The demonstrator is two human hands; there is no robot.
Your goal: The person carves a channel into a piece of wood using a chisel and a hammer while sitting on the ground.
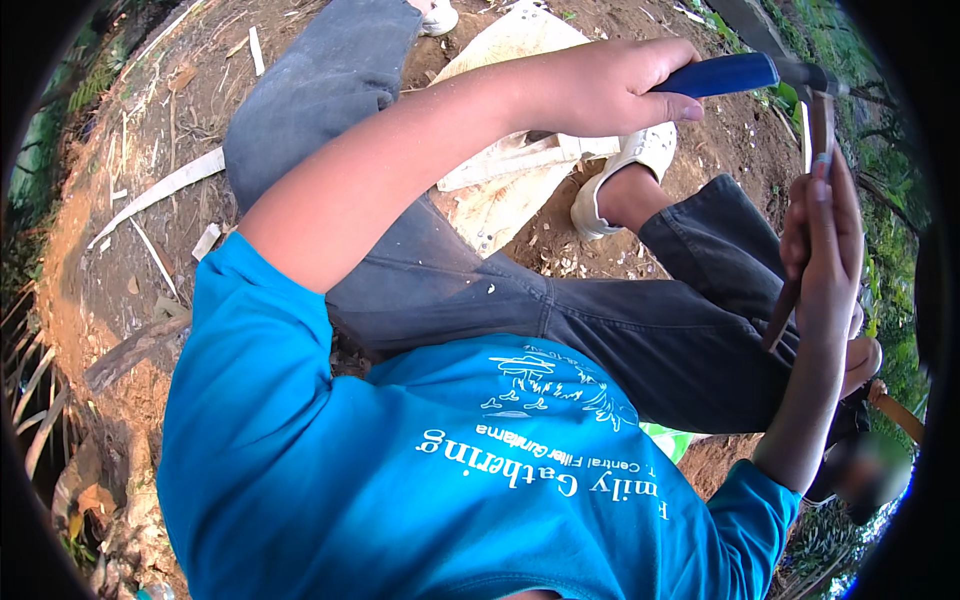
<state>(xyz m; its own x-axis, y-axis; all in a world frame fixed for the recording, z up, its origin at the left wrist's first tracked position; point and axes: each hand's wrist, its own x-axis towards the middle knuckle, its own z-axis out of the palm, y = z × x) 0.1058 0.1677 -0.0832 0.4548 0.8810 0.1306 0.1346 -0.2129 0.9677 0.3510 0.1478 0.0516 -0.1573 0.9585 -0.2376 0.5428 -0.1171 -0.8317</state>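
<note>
My left hand is closed round the blue grip of a hammer, held out to the far right. The dark head of the hammer meets the upper end of a narrow brown bar; whether they touch or merely overlap in view, I cannot tell. My right hand is wrapped round that bar, which stands steeply, its lower end showing over my right thigh. What the bar's lower end rests on is unclear.
A pale worn sheet with flat pale pieces lies between my legs. Wood strips and chips litter the brown soil. A dark branch lies at left. Beyond my right arm is a blurred person, with plants farther right.
</note>
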